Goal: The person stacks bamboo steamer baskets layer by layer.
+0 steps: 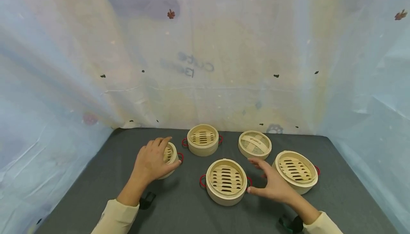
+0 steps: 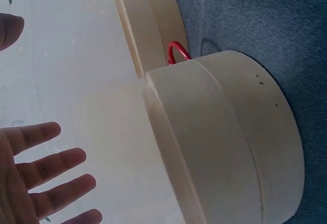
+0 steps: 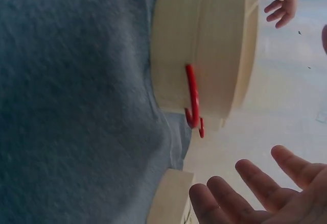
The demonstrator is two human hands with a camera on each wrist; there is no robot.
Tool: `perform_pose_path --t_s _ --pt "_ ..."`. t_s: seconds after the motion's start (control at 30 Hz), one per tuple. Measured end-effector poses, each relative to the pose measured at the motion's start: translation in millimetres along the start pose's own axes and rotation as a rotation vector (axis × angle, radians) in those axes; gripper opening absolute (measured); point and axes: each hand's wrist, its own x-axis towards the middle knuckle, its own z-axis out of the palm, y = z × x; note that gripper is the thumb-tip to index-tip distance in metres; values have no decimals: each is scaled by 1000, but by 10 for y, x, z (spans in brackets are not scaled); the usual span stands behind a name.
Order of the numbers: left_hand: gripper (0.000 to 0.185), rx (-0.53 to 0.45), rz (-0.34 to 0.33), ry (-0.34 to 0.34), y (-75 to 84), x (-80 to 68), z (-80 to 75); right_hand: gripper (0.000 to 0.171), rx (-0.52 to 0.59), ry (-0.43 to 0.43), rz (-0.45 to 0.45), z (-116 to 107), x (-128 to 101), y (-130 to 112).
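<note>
Several round bamboo steamer pieces stand on a dark grey table (image 1: 96, 191). My left hand (image 1: 160, 152) hovers over the left steamer (image 1: 171, 155), fingers spread and straight. The left wrist view shows those fingers (image 2: 51, 180) apart from that steamer's wall (image 2: 230, 142). My right hand (image 1: 259, 171) is open and holds nothing, between the front centre steamer (image 1: 225, 181) and the right steamer (image 1: 296, 171). In the right wrist view its fingers (image 3: 255, 183) hang near the centre steamer (image 3: 204, 50) and its red handle (image 3: 193, 96).
A fourth steamer (image 1: 203, 139) and a woven lid (image 1: 254, 144) stand at the back of the table. Pale printed sheeting (image 1: 205, 67) walls in the back and both sides. The table's front edge lies close to my sleeves.
</note>
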Motion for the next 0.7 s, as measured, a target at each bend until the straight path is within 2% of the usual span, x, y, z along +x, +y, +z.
perform_pose_path --t_s 0.4,0.57,0.7 --pt "76 -42 -32 -22 -84 -96 63 94 11 -72 71 161 -38 45" --pt "75 -65 -52 -38 -143 -120 93 94 32 -102 64 181 -40 55" --pt "73 -103 -38 -36 -192 -122 125 94 61 -123 56 187 -28 72"
